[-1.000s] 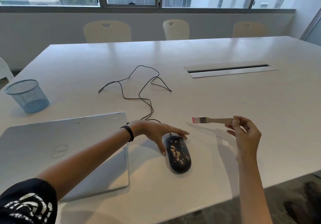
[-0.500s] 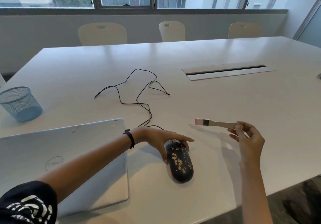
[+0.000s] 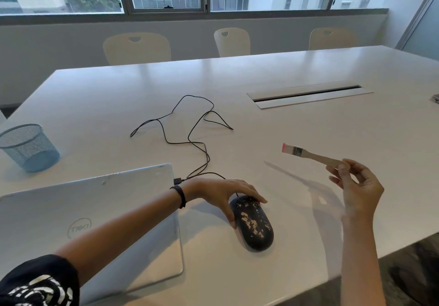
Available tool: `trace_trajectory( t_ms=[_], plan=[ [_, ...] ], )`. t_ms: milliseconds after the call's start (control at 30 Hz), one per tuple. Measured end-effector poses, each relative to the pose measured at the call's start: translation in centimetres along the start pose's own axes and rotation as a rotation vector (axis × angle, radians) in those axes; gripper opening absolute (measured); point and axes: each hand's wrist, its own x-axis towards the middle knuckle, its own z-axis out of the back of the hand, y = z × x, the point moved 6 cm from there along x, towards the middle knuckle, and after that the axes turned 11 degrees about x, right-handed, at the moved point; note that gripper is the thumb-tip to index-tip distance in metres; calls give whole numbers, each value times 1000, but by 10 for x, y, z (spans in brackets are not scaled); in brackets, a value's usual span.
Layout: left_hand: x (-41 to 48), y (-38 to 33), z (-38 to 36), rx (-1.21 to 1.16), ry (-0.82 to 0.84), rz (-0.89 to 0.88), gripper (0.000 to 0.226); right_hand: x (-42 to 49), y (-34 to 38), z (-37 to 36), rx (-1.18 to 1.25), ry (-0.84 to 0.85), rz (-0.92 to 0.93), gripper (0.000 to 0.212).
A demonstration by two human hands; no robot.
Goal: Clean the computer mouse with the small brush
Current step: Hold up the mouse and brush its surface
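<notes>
A black computer mouse [image 3: 255, 228] speckled with pale crumbs lies on the white table, near its front edge. My left hand [image 3: 223, 195] holds the mouse at its far end, thumb on the left side and fingers over the top. Its black cable [image 3: 190, 137] loops away across the table. My right hand [image 3: 356, 187] is raised to the right of the mouse, pinching the wooden handle of a small brush [image 3: 308, 153]. The brush's pink-tipped bristles point left, above the table and well clear of the mouse.
A closed silver laptop [image 3: 95, 213] lies just left of the mouse, under my left forearm. A blue mesh bin [image 3: 28, 147] stands at the far left. A cable slot [image 3: 308, 94] is set in the table behind. Chairs [image 3: 136, 48] line the far side.
My right hand has lifted the brush slightly and tilted its bristle end upward. My left hand stays on the mouse, which has not moved.
</notes>
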Motion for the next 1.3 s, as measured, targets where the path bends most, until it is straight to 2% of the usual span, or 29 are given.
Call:
trace_trajectory(
  t_ms=[167, 233, 700, 1133, 1300],
  plan=[
    [-4, -6, -1, 18, 19, -10, 71, -5, 6, 0, 24, 1, 5, 9],
    [-3, -9, -1, 40, 37, -10, 70, -8, 8, -2, 37, 3, 8, 16],
    [-3, -22, -2, 99, 108, 15, 68, -33, 24, 4, 82, 3, 5, 18],
    [-10, -27, -1, 36, 52, 27, 67, -61, 48, 0, 100, 211, 10, 21],
    [-14, -27, -3, -10, 40, 76, 81, -65, 48, 5, 96, 220, 17, 22]
  ],
)
